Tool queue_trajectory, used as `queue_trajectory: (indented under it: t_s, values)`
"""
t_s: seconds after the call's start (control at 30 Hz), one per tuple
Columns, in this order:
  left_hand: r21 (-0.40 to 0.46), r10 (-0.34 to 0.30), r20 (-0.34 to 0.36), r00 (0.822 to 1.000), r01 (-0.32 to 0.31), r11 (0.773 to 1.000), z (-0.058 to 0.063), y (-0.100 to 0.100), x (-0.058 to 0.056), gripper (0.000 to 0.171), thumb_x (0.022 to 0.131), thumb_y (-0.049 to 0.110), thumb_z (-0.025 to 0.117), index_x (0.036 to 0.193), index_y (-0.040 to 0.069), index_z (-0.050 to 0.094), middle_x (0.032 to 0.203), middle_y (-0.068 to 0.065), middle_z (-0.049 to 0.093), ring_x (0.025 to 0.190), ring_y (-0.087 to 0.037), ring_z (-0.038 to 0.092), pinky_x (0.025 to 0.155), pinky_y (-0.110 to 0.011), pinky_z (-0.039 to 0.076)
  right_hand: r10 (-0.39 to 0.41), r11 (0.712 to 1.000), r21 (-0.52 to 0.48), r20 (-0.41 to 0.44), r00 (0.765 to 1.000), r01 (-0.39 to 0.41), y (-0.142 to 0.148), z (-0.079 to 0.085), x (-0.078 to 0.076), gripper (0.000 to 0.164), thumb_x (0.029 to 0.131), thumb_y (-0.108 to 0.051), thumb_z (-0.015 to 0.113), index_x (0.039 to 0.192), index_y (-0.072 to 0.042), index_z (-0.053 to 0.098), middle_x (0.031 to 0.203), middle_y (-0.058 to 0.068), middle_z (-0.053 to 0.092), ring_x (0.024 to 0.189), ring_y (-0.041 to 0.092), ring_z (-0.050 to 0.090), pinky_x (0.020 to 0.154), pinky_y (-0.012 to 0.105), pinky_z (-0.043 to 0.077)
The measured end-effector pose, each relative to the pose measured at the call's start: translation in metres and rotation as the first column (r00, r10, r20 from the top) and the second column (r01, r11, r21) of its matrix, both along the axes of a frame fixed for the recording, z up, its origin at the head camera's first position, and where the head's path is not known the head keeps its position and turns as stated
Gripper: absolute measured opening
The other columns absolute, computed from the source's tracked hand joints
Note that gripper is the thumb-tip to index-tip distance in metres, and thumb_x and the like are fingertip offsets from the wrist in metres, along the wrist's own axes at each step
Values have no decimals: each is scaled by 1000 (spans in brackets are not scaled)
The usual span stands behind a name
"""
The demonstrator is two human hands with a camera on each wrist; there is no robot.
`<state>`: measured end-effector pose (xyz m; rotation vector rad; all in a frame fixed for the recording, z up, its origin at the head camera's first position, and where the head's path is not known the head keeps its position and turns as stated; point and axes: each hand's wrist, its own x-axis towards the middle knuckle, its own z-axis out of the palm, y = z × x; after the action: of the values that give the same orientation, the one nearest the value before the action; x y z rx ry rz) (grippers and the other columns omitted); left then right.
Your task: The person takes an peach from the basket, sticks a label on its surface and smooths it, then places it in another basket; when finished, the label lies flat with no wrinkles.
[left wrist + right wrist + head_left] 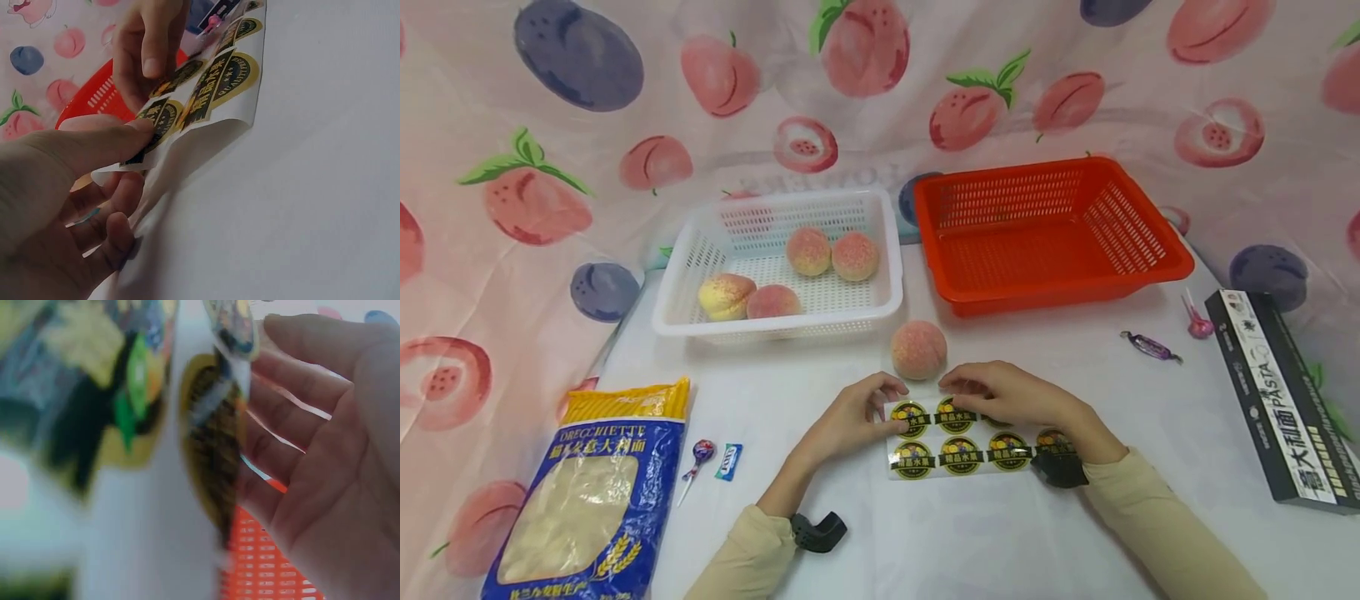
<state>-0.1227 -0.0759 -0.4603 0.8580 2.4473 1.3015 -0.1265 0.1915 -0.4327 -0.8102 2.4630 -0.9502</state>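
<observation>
A white sheet of round black-and-gold fruit stickers [961, 467] is held above the white table. My left hand [852, 419] pinches its left end, the thumb [109, 147] lying on top and the fingers below. At the far edge of the sheet is my right hand [1011, 392], its thumb and fingers apart. In the right wrist view the sheet hides the fingertips of this right hand [325, 462], so contact cannot be told. A peach [919, 350] sits on the table just beyond both hands.
Several peaches lie in a white basket [782, 327] at the back left; beside it stands a red basket [1037, 296]. A blue pasta bag [587, 500], a lollipop [703, 452] and a small candy [728, 461] lie left. A wrapped candy [1152, 347], another lollipop [1199, 327] and a black pasta box [1281, 400] lie right.
</observation>
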Motion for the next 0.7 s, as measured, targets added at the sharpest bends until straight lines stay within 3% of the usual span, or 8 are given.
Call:
queue_trajectory:
  t_s: [0.17,0.33,0.43,0.6,0.7]
  values:
    - [-6,-46,25,999,46,999,-4,1,-2,37,76,38,66,109,25,53,94,11,58,69,-9,52,56,-19,43,7,1000,-13,14,1000,-7,1,-3,-3,19,86,-27,56,104,-23,59,98,-15,61,88,3,55,80,24,46]
    - [19,-21,94,995,20,1000,-14,-4,-4,23,87,39,51,106,27,55,88,9,60,70,-5,55,62,-20,46,10,999,-51,22,1000,-9,1,-10,-5,18,85,-25,57,103,-23,58,95,-15,61,87,3,55,80,23,46]
    - [72,-1,127,992,-8,997,-18,-4,-6,19,89,33,50,104,24,56,92,7,62,72,-6,58,64,-22,48,15,997,-76,13,1000,-14,1,-12,-6,18,86,-24,57,103,-21,58,97,-13,61,89,3,56,80,23,47]
    - [139,28,201,979,-56,989,-17,-1,-5,15,86,26,56,100,20,58,87,0,63,67,-10,60,60,-25,50,9,992,-121,-105,994,-21,-6,-10,-4,17,86,-22,56,102,-18,58,98,-8,60,90,2,54,80,24,47]
    - [176,36,247,968,-81,981,-10,0,-3,14,86,18,56,99,14,59,86,-8,63,64,-16,60,58,-28,51,6,988,-154,-174,985,-33,-15,-10,-1,17,86,-21,56,103,-18,58,99,-9,58,88,1,53,78,22,47]
